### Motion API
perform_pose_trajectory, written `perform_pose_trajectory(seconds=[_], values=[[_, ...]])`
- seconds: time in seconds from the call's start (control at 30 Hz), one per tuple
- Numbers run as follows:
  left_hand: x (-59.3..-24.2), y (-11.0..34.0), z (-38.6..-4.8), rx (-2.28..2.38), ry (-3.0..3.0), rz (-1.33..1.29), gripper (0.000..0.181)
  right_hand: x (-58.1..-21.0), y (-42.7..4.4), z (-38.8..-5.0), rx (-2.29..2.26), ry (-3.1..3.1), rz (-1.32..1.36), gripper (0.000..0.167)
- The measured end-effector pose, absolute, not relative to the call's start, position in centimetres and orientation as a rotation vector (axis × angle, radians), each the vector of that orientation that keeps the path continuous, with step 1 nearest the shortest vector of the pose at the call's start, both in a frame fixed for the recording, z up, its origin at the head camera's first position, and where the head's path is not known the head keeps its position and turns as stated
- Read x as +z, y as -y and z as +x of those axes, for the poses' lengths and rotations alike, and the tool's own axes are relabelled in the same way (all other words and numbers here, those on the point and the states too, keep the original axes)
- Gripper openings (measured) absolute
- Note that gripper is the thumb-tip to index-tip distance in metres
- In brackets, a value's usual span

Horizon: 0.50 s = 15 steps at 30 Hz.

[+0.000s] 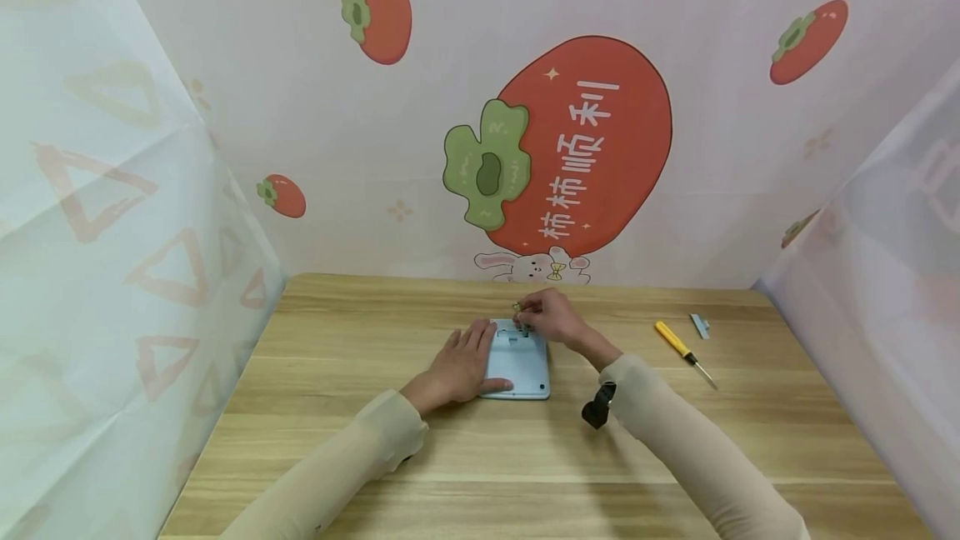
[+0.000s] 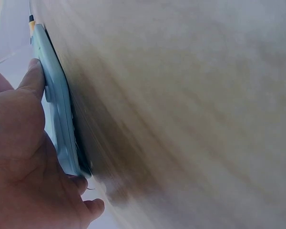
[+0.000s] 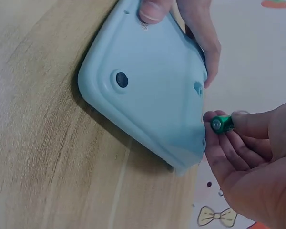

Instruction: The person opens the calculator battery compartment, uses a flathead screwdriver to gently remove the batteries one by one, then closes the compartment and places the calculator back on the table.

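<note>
A light blue device (image 1: 517,373) lies on the wooden table with a slot near its far edge. The left hand (image 1: 459,363) rests along its left side, thumb laid across the near part; in the left wrist view the device (image 2: 62,114) stands beside the palm of that hand (image 2: 28,157). At the far right corner, the right hand (image 1: 553,317) is over the device. Seen from the right wrist, this hand (image 3: 252,152) pinches a green battery (image 3: 221,124) between thumb and fingers, next to the edge of the device (image 3: 152,81).
To the right of the device lies a yellow-handled screwdriver (image 1: 675,342), its shaft toward the near right. Beyond it is a small light blue piece (image 1: 700,326). A printed cloth wall (image 1: 420,215) stands behind the wooden table (image 1: 360,332), with more cloth at both sides.
</note>
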<state>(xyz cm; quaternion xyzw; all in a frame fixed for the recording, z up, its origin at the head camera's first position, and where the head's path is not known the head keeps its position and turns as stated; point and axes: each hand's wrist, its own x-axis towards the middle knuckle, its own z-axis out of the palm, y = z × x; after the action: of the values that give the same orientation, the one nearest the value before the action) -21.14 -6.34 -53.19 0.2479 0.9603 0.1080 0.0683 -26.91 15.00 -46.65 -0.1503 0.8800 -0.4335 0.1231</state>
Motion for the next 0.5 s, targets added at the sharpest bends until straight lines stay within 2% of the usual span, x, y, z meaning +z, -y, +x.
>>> perform_pose_trajectory(seconds=[0.2,0.5], values=[[-53.0,6.3,-21.3,0.33,-2.876,0.739,0.11,-46.9,-15.9,-27.3,-1.536,-2.281,-0.227,0.022],[-52.4,6.3,-20.9,0.329,-2.856,0.708,0.11,-47.5,-16.8,-28.1,-1.821,-1.922,-0.006,0.034]])
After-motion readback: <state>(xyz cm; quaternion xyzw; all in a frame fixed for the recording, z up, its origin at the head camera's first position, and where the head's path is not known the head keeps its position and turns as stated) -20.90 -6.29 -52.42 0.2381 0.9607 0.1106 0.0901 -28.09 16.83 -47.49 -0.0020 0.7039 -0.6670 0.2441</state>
